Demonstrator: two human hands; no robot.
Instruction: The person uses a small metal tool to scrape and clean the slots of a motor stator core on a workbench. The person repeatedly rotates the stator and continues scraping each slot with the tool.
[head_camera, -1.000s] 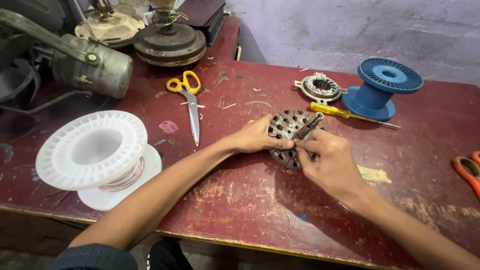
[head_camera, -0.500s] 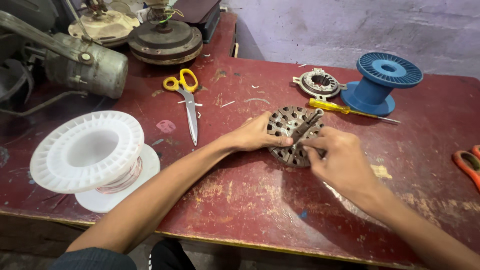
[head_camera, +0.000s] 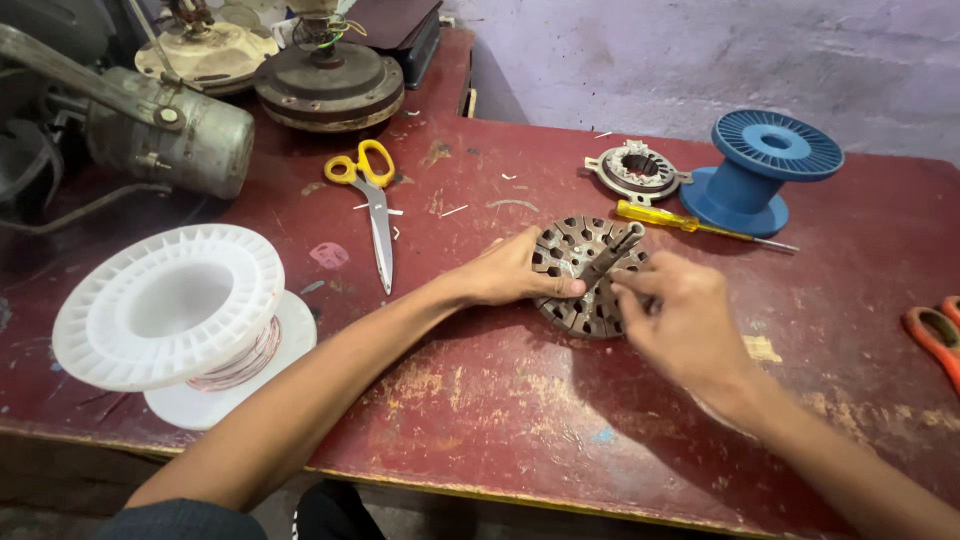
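At the middle of the worn red tabletop lies a round, slotted metal stator core, flat on the surface. The left hand rests on its left edge, fingers curled loosely and the thumb pressing on the core's near-left rim. The right hand sits at the core's right side, fingers bent and closed on the lower end of a thin grey rod that slants up and to the right across the core's face; how tightly the fingertips pinch cannot be told.

Just beyond the core, to the right, a yellow-handled screwdriver lies with its shaft pointing right. Far of it sits a smaller wound stator, and right of that stands a blue spool, upright on its flange. Left of the core, yellow-handled scissors lie shut, blades pointing near. At the near left a large white spool holds a thin layer of copper wire. Along the far left edge stand a grey motor and a dark round fan housing. At the right edge, orange handles poke into view. Small white scraps dot the tabletop near the scissors.
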